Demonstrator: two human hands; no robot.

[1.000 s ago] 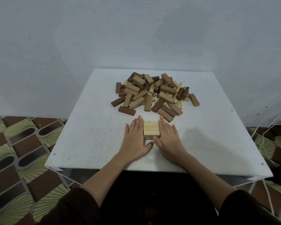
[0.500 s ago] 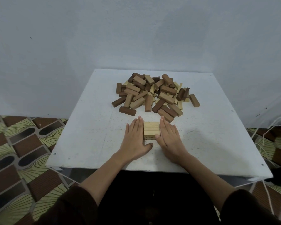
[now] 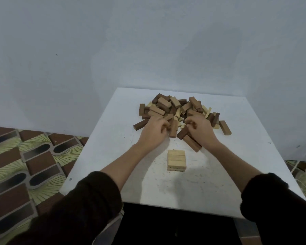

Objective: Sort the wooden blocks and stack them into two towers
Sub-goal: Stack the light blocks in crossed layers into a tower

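Observation:
A loose pile of wooden blocks (image 3: pixel 175 105), in dark brown, mid brown and pale wood, lies at the far middle of the white table (image 3: pixel 111 152). A low square stack of pale blocks (image 3: pixel 176 160), two layers high, stands alone nearer to me. Both hands are in the near edge of the pile. My left hand (image 3: pixel 155 131) has its fingers curled beside an upright-lying mid-brown block (image 3: pixel 173 129). My right hand (image 3: pixel 200 129) is curled over dark blocks (image 3: pixel 191 143). Whether either hand grips a block is hidden by the fingers.
A pale wall rises just behind the table. Patterned floor tiles (image 3: pixel 25 165) show on the left. A white cord (image 3: pixel 300 175) lies on the floor at the right. A single brown block (image 3: pixel 225 127) lies at the pile's right edge.
Both hands have left the sides of the pale stack and reached forward into the pile. The view has tilted, so the table sits lower in the frame.

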